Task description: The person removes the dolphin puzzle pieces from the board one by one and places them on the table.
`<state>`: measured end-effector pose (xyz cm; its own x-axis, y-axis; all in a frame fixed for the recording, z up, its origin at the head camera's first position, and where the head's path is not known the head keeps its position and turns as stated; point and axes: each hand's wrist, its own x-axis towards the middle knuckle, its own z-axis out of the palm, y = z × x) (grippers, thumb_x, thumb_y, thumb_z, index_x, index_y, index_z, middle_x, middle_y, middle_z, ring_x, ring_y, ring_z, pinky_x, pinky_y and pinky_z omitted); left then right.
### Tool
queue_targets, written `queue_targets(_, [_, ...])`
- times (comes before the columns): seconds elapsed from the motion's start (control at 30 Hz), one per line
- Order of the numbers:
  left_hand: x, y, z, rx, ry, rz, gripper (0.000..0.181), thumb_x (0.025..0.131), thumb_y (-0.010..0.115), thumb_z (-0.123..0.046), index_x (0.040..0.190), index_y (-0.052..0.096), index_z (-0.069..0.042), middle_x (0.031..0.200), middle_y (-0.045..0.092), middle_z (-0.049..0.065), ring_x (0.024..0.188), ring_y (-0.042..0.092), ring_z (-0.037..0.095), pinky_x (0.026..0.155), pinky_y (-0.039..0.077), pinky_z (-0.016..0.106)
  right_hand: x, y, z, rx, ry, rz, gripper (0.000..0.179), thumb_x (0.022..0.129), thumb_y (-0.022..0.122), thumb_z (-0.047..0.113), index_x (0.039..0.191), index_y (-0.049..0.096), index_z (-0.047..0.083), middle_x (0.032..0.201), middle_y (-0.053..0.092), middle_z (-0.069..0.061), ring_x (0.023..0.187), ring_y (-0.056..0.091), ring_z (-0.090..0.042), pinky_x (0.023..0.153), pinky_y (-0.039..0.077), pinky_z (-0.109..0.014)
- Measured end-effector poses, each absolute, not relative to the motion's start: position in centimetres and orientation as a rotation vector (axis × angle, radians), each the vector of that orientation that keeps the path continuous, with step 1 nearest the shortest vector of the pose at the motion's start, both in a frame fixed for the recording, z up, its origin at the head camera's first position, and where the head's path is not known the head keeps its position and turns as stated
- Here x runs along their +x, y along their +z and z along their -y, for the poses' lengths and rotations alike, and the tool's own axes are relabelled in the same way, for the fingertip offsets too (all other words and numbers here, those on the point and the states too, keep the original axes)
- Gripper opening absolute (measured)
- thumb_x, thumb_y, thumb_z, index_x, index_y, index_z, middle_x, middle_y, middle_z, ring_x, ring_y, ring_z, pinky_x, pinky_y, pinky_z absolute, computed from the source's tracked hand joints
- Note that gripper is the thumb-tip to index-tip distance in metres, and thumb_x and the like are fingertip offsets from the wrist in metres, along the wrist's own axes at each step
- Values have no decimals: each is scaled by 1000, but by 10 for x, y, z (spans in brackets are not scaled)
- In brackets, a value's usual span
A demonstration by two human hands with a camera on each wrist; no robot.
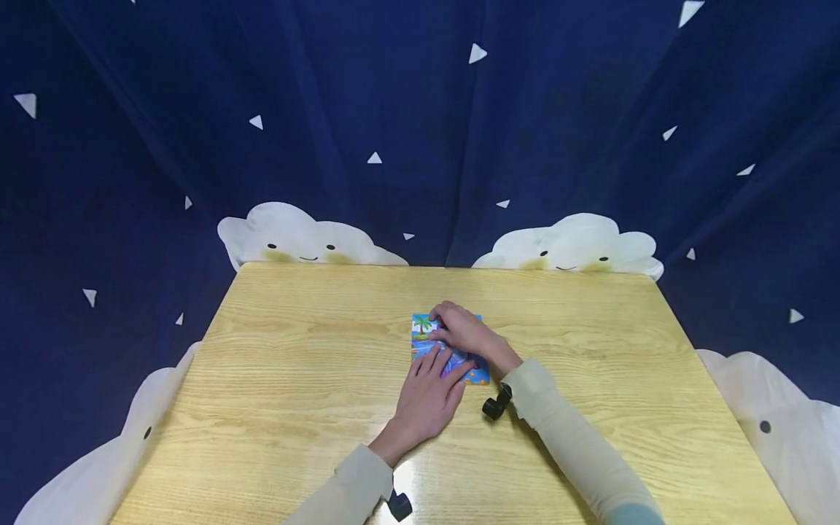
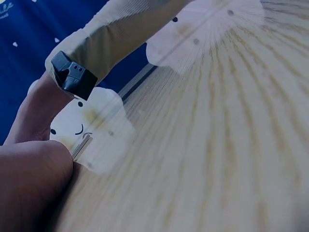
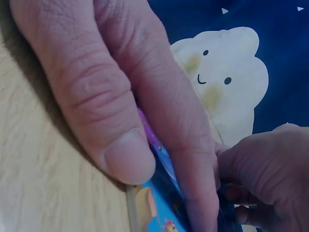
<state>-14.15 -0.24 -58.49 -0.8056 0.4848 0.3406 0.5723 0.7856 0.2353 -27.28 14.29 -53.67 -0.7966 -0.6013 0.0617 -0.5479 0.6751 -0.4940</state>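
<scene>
A small square picture board with a palm tree and blue sea lies flat on the table, its thin pale edge showing in the left wrist view. My left hand rests on its lower part with straight, spread fingers. Bent over the upper part is my right hand, thumb and index finger near the palm tree. In the right wrist view my left hand covers much of the colourful board. Beyond it the right hand has curled fingers; what lies between them is hidden.
A light wooden table spreads around the board. Behind it hangs a dark blue curtain with white triangles and smiling clouds. A small black camera sits by the right wrist, another by the left.
</scene>
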Motion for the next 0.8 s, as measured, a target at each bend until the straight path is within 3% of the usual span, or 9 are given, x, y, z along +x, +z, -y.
queue_targets(0.3, [-140, -581, 3, -812, -446, 2804, 46, 113, 34, -40, 155, 51, -35, 164, 41, 6, 158, 24, 33, 123, 25, 52, -276, -537, -143, -997, -735, -2770, 33, 98, 75, 23, 117, 63, 0, 99, 57, -5, 81, 54, -17, 75, 50, -35])
queue_targets(0.8, [-140, -584, 3, -810, -458, 2797, 45, 112, 36, -39, 155, 51, -36, 164, 42, 5, 158, 24, 33, 123, 23, 55, -274, -540, -143, -951, -777, -2787, 34, 97, 76, 24, 119, 61, 2, 112, 55, -11, 93, 57, -24, 86, 52, -44])
